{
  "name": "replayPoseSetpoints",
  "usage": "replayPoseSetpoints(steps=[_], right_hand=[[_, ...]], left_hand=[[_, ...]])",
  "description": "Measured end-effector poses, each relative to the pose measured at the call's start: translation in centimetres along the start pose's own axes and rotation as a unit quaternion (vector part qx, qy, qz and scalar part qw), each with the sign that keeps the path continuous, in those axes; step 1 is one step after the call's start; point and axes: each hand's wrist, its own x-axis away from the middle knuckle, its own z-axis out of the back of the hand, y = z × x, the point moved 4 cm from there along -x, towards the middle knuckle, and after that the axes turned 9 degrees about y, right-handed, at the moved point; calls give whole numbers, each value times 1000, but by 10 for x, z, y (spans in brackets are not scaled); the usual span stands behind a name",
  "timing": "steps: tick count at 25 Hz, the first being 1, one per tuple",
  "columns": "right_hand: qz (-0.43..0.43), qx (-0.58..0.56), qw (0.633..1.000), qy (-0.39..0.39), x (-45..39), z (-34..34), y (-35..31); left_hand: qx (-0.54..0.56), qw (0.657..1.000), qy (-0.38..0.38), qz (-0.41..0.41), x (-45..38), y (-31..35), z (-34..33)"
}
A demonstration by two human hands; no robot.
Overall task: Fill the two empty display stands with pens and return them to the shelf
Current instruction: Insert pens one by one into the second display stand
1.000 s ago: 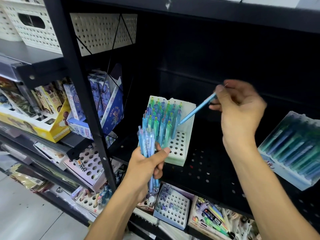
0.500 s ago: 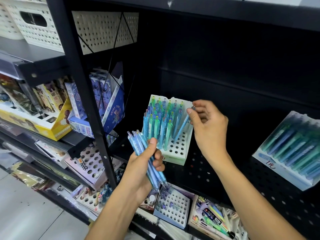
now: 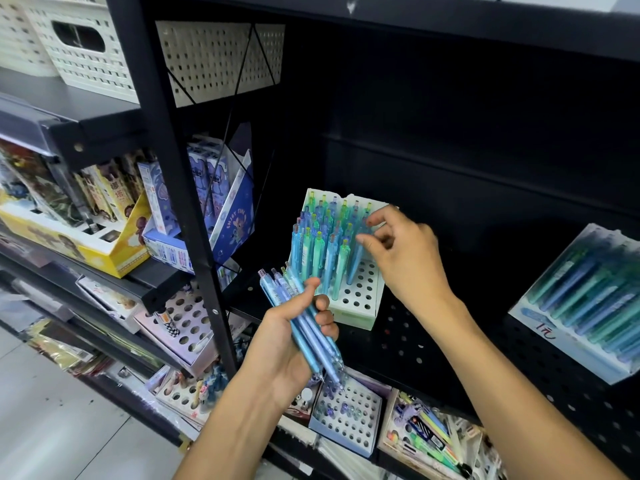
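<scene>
We stand at a black perforated metal shelf [image 3: 433,344] in a stationery shop, looking down at our two bare hands. Our left hand [image 3: 294,337] is curled round a bundle of translucent blue and green plastic pens [image 3: 304,317], thumb across the barrels, held just in front of the shelf edge with the clicker ends pointing up and to the left. On the shelf, tilted back toward the rear wall, sits a pale green cardboard display stand [image 3: 360,292] with a grid of round holes; its back rows and left side are filled with upright pens of the same kind, while the front rows and the right side show open holes. Our right hand [image 3: 405,251] is at the stand's right side, its fingers [image 3: 372,221] loosely bent at the tops of the rightmost pens; we cannot tell whether they pinch a pen or have let one go. Far to the right on the same shelf lies a pale blue tray of blue and green pens [image 3: 588,299], leaning back. We judge this to be the filling step for this stand, partly done. The next move likely calls for drawing one pen from the bundle, aiming its tip at an open hole and pushing it straight down without knocking its neighbours.
</scene>
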Motion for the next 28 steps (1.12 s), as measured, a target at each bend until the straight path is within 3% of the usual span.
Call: replayPoseSetpoints(steps=[3,6,7,11,13,15,18,21,28], right_hand=[[-2,24,1000,2,5,1,-4],[80,22,989,125,29,15,-24],[95,3,988,120,38,15,-33],[-52,-17,992,-118,50,0,-49],[-128,-125,974,-137,44,1,-46],[-174,-243,952,-64,34,10,-43],[-193,-361,904,122,16,41,-25],[-137,-291,930,180,14,48,-9],[-69,-134,983,101,34,7,7]], left_hand=[[-18,1000,-4,-10,1,-3,-4],[-35,999,-20,-4,3,-3,-7],[-47,999,-25,-4,4,-3,-8],[-117,993,-22,-27,6,-7,-9],[-132,990,-43,-22,9,-7,-12],[-135,990,-48,-21,12,-6,-14],[-89,994,19,-62,6,3,-5],[-14,995,71,-72,-2,13,11],[19,998,47,-39,-5,11,11]])
